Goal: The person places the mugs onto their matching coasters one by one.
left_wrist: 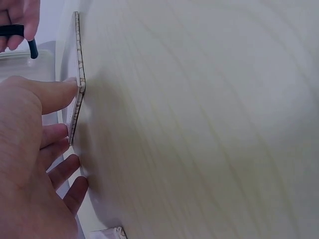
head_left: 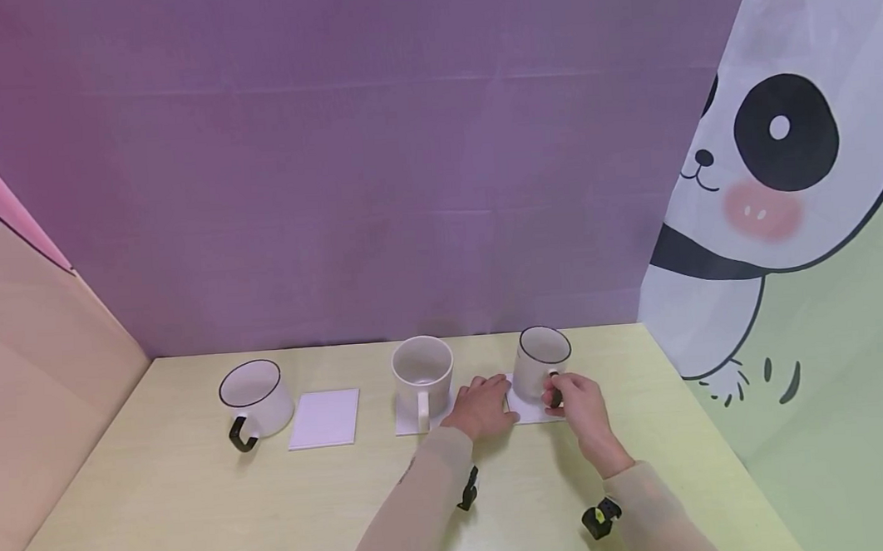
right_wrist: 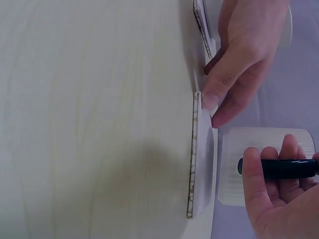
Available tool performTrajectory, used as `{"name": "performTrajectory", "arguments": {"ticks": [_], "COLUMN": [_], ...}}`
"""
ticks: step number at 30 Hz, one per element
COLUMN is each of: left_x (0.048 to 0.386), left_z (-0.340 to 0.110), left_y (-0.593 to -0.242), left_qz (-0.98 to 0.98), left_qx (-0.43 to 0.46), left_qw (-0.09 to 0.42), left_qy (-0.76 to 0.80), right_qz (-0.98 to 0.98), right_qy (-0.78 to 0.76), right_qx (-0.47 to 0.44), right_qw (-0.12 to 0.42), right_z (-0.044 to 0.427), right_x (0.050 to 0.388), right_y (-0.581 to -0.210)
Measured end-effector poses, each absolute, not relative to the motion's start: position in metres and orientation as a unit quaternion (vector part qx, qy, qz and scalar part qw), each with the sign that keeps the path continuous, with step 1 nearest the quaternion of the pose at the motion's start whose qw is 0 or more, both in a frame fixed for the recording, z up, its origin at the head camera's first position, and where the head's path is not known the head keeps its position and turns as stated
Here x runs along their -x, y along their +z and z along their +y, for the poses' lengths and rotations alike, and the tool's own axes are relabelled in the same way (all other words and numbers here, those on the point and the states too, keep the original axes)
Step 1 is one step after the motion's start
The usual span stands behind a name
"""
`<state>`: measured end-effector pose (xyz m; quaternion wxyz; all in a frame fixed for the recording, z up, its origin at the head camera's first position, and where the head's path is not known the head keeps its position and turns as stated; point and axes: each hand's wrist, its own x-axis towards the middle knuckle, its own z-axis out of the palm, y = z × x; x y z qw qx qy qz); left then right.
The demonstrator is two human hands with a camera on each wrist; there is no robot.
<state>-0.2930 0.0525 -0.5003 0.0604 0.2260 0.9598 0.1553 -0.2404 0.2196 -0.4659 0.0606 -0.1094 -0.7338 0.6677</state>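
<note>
Now the right hand [head_left: 579,406], fingers curled, has the dark handle [right_wrist: 284,168] of the right-hand mug [head_left: 533,379], which hovers just over its white coaster [head_left: 531,415], a thin gap showing beneath the base in the right wrist view. And there's the left hand [head_left: 482,406], fingers spread and loose, touching that coaster's left edge, nothing in its grasp! The middle mug [head_left: 410,389] stands on a second coaster [head_left: 407,425], pale inner walls on show. Over left, a black-rimmed mug [head_left: 272,409] sits mouth up on the table [head_left: 199,513], beside the third coaster [head_left: 324,419].
</note>
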Motion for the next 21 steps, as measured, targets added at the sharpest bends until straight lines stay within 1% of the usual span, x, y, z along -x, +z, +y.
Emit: {"name": "performTrajectory", "arguments": {"ticks": [12,21], "left_x": [0.292,0.294], "left_z": [0.054,0.054], "left_y": [-0.5,-0.502], "left_qz": [0.96,0.96], "left_qx": [-0.224,-0.223], "left_qw": [0.058,0.058], "left_qy": [0.16,0.159], "right_qz": [-0.745,-0.751], "right_qy": [0.653,0.649], "right_qx": [0.117,0.108], "right_qw": [0.062,0.057], "right_z": [0.218,0.214], "right_x": [0.243,0.235], "right_y": [-0.481,-0.483]}}
